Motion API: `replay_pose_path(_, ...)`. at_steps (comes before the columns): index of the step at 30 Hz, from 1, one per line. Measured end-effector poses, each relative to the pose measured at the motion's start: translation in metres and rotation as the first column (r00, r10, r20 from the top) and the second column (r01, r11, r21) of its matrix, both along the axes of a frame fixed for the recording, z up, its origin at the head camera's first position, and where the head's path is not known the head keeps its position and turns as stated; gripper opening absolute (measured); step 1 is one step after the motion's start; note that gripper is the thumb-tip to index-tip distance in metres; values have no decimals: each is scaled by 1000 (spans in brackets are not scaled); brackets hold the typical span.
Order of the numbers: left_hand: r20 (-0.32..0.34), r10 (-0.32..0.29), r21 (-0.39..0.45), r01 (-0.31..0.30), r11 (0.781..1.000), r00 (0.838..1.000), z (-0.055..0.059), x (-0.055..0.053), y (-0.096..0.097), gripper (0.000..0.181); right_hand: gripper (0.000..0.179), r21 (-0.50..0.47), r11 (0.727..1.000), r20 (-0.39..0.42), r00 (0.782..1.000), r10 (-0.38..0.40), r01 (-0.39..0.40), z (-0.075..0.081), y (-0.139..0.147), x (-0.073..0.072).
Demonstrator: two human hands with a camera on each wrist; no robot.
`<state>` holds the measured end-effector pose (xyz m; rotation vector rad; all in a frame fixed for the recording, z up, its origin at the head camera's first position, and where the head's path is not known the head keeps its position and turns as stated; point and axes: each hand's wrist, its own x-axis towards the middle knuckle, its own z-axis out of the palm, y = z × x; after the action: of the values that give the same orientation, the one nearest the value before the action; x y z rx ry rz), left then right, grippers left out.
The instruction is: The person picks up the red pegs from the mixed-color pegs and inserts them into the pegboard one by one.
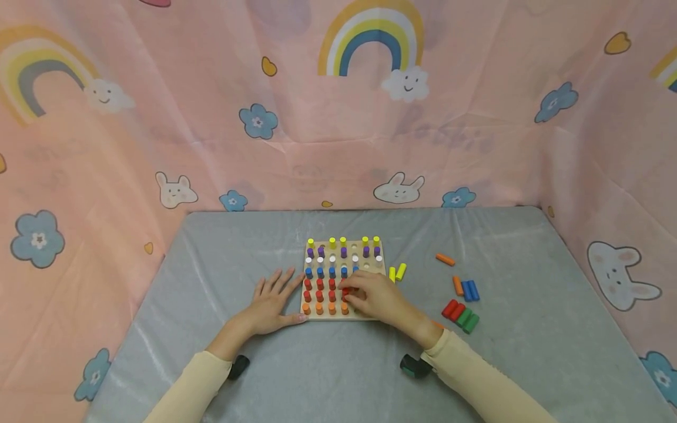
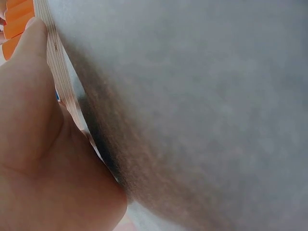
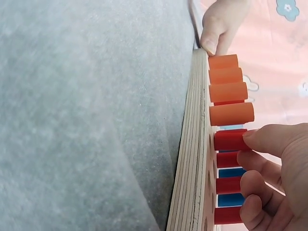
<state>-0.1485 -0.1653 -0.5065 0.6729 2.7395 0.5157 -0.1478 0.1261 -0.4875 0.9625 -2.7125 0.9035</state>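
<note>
A wooden peg board (image 1: pixel 324 318) lies on the grey cloth, with rows of yellow, purple, white, blue, red and orange pegs standing in it. My left hand (image 1: pixel 271 305) is spread flat at the board's left side, fingers straight. Its thumb rests on the near left corner, beside the orange pegs (image 3: pixel 231 114). Over the right half of the board, my right hand (image 1: pixel 383 298) pinches a red peg (image 3: pixel 230 141) between thumb and index finger, upright at the board's surface. Other red pegs (image 1: pixel 319 290) stand left of it. The right hand hides several holes.
Two loose yellow pegs (image 1: pixel 401 271) lie beside the board's right edge. Farther right are loose orange (image 1: pixel 445 259), blue (image 1: pixel 470 291), red (image 1: pixel 453 310) and green pegs (image 1: pixel 468 321). Another orange peg shows partly behind the right wrist. A pink patterned curtain (image 1: pixel 328 158) surrounds the table.
</note>
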Motion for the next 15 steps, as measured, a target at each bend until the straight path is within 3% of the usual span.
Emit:
replay_pose_path(8,-25,0,29,1,1000,1000,-8,-1,-2,96,19,-5,1000,28,1000,-9,9,-2,-2,0)
replay_pose_path(15,-29,-4,40,5,999,1000,-5,0,-2,96,19,-11,1000,22,1000,-11,11,-3,-3,1)
